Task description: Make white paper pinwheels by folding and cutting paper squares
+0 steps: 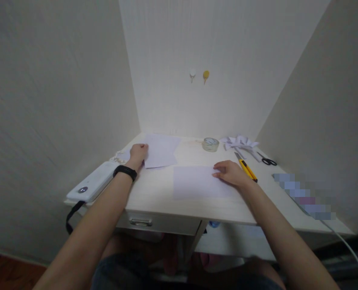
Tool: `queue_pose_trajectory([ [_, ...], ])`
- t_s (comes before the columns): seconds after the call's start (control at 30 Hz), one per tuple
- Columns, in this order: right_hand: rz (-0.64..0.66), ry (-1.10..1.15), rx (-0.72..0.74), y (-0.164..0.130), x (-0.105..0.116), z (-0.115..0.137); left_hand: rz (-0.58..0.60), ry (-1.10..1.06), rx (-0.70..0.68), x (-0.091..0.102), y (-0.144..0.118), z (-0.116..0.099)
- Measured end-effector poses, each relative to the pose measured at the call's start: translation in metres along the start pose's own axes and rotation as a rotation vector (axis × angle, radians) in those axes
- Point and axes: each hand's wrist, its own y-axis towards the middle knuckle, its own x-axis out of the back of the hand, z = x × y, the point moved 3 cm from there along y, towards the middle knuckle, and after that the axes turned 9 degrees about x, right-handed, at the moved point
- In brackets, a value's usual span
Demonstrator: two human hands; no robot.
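Note:
My left hand (pixel 139 153) is closed at the left edge of some white paper sheets (pixel 162 151) at the back left of the desk, its fingers pinching the paper. A black band circles that wrist. In front of me a single white sheet (pixel 194 183) lies flat. Over its right part is my right hand (pixel 229 172), thumb and fingers apart, the tips at the paper's surface with nothing gripped. Just right of this hand lies a yellow utility knife (pixel 247 170).
A roll of clear tape (pixel 210 144), crumpled paper strips (pixel 240 143) and black scissors (pixel 268 161) are at the back right. A white device (pixel 93 183) with a black strap lies at the left edge. A blurred-out flat device (pixel 302 197) with a white cable sits at right. Walls enclose three sides.

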Motion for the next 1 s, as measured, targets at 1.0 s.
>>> queue_pose_trajectory([
  [1.0,0.405,-0.018,-0.032,0.035,-0.002,0.019,-0.127,0.368,-0.591,-0.006,-0.043,-0.021],
])
